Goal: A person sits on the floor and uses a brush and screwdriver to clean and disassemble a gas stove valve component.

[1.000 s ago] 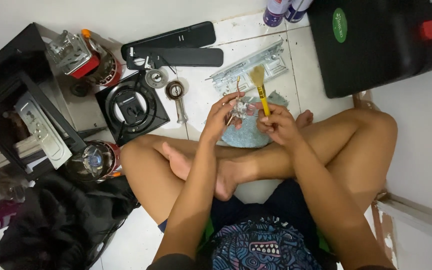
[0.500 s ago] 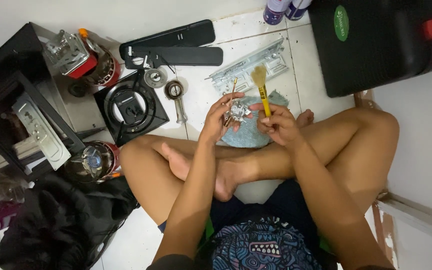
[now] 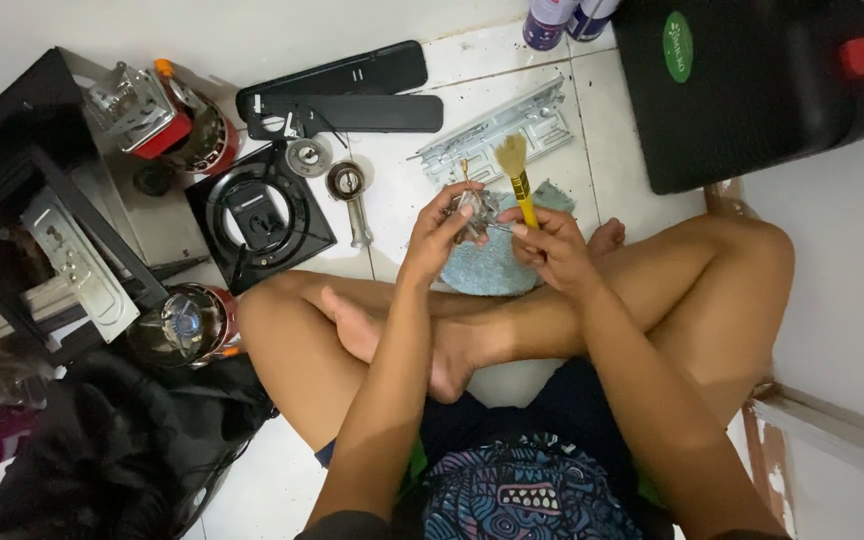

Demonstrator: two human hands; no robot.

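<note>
I sit cross-legged on a white tiled floor. My left hand [image 3: 437, 235] holds a small metal part [image 3: 474, 210] up in front of me. My right hand [image 3: 549, 245] grips a yellow-handled brush [image 3: 518, 178] with its bristles pointing up and away, and its fingers also touch the metal part. Under both hands a blue-grey cloth [image 3: 492, 268] lies on the floor by my shins.
A grey metal bracket [image 3: 497, 125] lies beyond the hands. Left are a black square burner plate [image 3: 257, 215], a small round knob piece [image 3: 349, 185], long black panels [image 3: 337, 95], two gas canisters [image 3: 187, 325] and a black frame [image 3: 32, 240]. A black case [image 3: 752, 85] stands at the right.
The hands stay together over the cloth. The metal part has turned slightly in my left hand and the brush has shifted a little.
</note>
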